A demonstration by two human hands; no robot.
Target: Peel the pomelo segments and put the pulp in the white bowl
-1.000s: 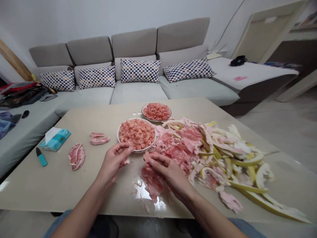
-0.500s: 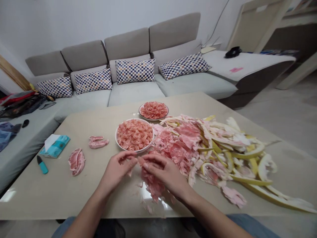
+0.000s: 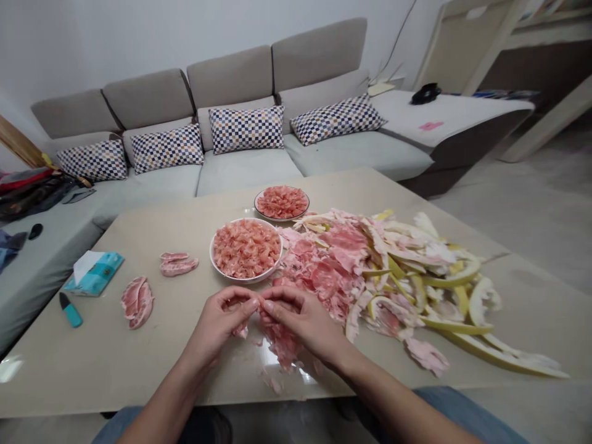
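Pomelo piece (image 3: 260,302): this was located above the near part of the table (image 3: 176,370), between the fingertips of both hands, which mostly hid it. The left hand (image 3: 222,320) had its thumb and forefinger pinched at the left side of the piece; a pink fragment (image 3: 241,331) showed beneath that hand. The right hand (image 3: 308,319) pinched the piece from the right side in the same manner. Loose membrane scraps (image 3: 283,349) lay on the table below the right hand. At left lay a teal-and-black knife (image 3: 73,315), pomelo segments (image 3: 137,302) and a blue tissue pack (image 3: 102,274). Just beyond the hands stood a white bowl (image 3: 250,280), heaped with pulp. A peel pile (image 3: 407,277) extended to its right. Behind the bowl, a dark-rimmed plate (image 3: 277,219) carried more pulp. A sofa (image 3: 250,174) with checked cushions (image 3: 247,129) stood beyond the table.
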